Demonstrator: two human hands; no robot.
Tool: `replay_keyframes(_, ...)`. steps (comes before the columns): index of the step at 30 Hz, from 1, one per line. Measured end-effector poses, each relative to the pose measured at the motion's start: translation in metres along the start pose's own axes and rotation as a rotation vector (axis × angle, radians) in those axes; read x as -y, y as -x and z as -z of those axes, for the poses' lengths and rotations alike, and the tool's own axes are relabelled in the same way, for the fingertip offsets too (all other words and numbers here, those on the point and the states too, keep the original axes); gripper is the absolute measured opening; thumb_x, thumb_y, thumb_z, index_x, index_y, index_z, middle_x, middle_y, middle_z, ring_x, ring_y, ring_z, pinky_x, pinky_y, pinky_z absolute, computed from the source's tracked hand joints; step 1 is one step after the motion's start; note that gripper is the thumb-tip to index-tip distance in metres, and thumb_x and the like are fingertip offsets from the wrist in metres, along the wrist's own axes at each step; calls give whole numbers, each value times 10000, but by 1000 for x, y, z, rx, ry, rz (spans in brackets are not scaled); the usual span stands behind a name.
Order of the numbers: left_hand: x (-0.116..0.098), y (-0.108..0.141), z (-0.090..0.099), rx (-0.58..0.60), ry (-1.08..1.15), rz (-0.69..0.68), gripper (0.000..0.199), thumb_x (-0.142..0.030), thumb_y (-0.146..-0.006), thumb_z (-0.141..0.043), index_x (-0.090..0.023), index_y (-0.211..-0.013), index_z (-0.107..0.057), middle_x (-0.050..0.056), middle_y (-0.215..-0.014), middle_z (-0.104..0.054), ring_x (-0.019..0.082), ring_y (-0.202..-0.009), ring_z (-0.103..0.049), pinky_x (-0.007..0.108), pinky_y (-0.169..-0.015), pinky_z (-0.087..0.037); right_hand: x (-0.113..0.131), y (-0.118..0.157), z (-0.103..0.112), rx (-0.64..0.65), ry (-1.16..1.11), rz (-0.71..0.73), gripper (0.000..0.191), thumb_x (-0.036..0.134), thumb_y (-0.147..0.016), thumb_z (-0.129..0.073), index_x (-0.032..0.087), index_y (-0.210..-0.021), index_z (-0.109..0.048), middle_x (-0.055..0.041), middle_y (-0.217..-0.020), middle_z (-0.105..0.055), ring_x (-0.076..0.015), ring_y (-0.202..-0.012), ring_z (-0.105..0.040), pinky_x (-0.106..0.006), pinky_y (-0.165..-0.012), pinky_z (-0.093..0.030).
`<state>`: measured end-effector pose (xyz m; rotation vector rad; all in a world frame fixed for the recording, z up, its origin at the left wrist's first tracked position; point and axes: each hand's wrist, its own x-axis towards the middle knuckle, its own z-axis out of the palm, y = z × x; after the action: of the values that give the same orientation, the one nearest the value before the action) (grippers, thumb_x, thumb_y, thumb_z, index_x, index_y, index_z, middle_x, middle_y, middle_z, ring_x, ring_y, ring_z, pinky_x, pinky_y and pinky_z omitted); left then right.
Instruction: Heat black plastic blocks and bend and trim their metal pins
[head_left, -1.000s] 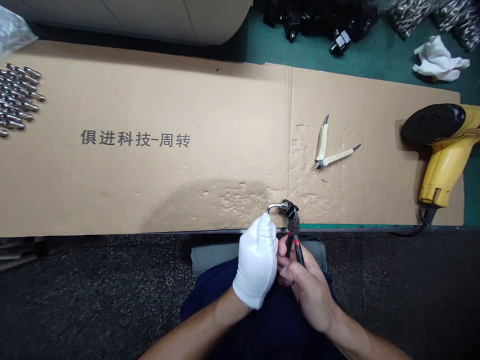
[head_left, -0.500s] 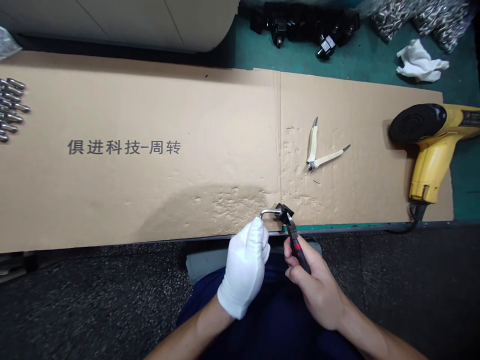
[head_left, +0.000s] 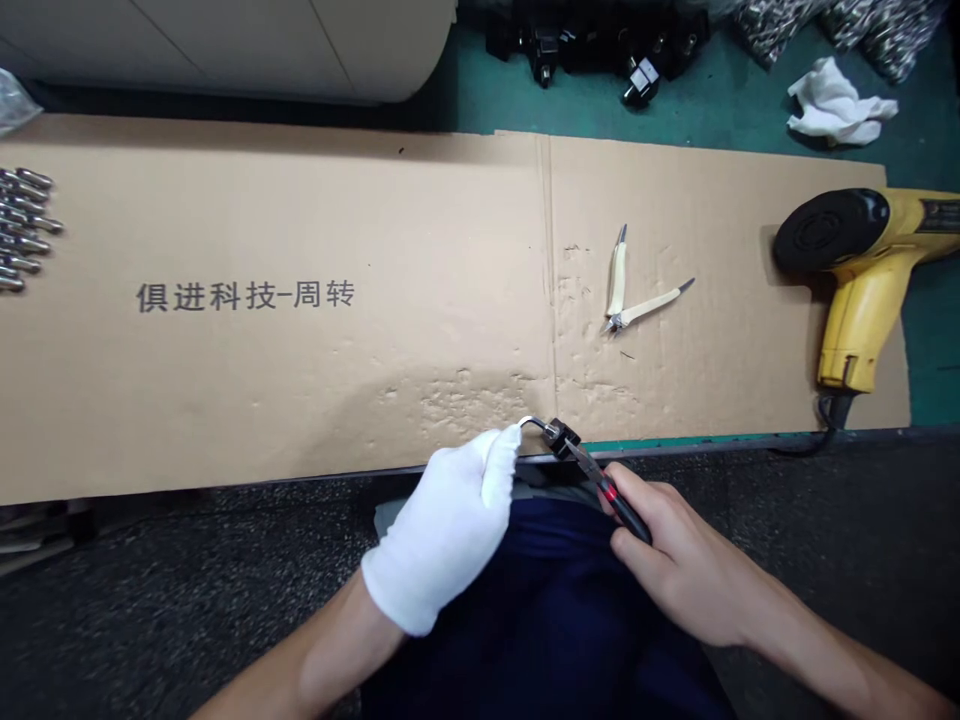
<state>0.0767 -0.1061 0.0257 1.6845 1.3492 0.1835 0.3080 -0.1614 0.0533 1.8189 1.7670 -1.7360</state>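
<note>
My left hand wears a white glove and is shut on a bent metal rod, whose hooked end shows past the fingertips. A small black fitting sits at the rod's end. My bare right hand grips pliers with red-and-black handles, and their jaws are closed on the black fitting. Both hands are close together, just in front of the cardboard's near edge, over my dark blue lap.
A cardboard sheet lies on the bench, bearing printed characters. On it are cream-handled pliers, a yellow heat gun and several metal pins. Beyond are a white rag, black parts and a large paper roll.
The pliers now lean further over to the right, with my right hand swung outward. My gloved left hand has moved down and left. Both hands keep their hold.
</note>
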Motion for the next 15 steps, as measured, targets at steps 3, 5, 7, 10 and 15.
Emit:
replay_keyframes(3,4,-1,5,44,-211,-116,412,-238,-1049,-277,-185,-1186,-662,80,-1011,-750,221,-848,-712,326,-769,-539,1,2,5,20,71,-22,124,131,-920,-419,244,-875,-399,22,-848,-555,-186,-806,-503,-336,-740,-365)
replay_keyframes(5,5,-1,9,73,-337,-180,414,-199,-1045,-275,-193,-1268,-623,81,-1043,-744,213,-838,-717,315,-760,-541,2,5,10,33,119,-20,102,143,-926,-423,242,-902,-430,6,-867,-586,-199,-831,-529,-337,-737,-372)
replay_keyframes(7,4,-3,15,105,-464,-225,417,-173,-1041,-274,-194,-1302,-599,79,-1017,-739,208,-762,-713,308,-694,-533,4,9,17,21,164,-5,89,150,-921,-445,238,-921,-463,-11,-875,-616,-209,-836,-554,-332,-717,-378)
replay_keyframes(10,-2,-11,24,135,-663,-286,417,-169,-1036,-277,-189,-1327,-575,78,-949,-737,230,-656,-697,325,-584,-497,12,11,29,-12,223,12,78,156,-902,-485,233,-914,-490,-26,-863,-641,-209,-797,-574,-322,-676,-376)
replay_keyframes(15,-10,-43,39,91,-851,-338,399,-250,-1043,-270,-175,-1241,-609,108,-921,-745,300,-676,-720,354,-550,-483,28,-4,57,3,363,-34,56,200,-914,-467,245,-882,-456,-5,-786,-615,-198,-702,-564,-326,-642,-369)
